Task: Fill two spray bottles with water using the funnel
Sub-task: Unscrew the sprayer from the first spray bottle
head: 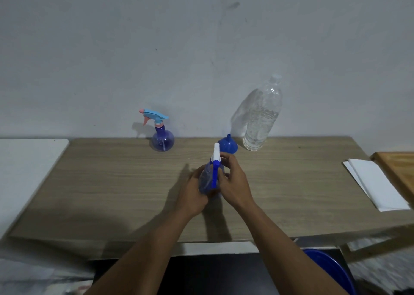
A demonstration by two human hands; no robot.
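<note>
Both hands are on the near spray bottle, which stands in the middle of the table. The left hand is wrapped around its blue see-through body, and the right hand has its fingers curled at the neck, just below the white and blue trigger head. It looks empty, so I'd expect it to be light and thin-walled, likely to give a little under a firm squeeze. The body is the place to steady it, and the collar under the head is where a twist would loosen the top.

The second spray bottle, round-bellied with a light blue and pink head, stands further back to the left, well apart. The blue funnel sits mouth down just behind the hands, spout up, easy to reach. Beside it is the big clear water bottle, capped and partly full; that one should be heavy and smooth, best taken around its middle.

Some folded white paper lies far right next to a wooden board. Nothing crowds the working spot.
</note>
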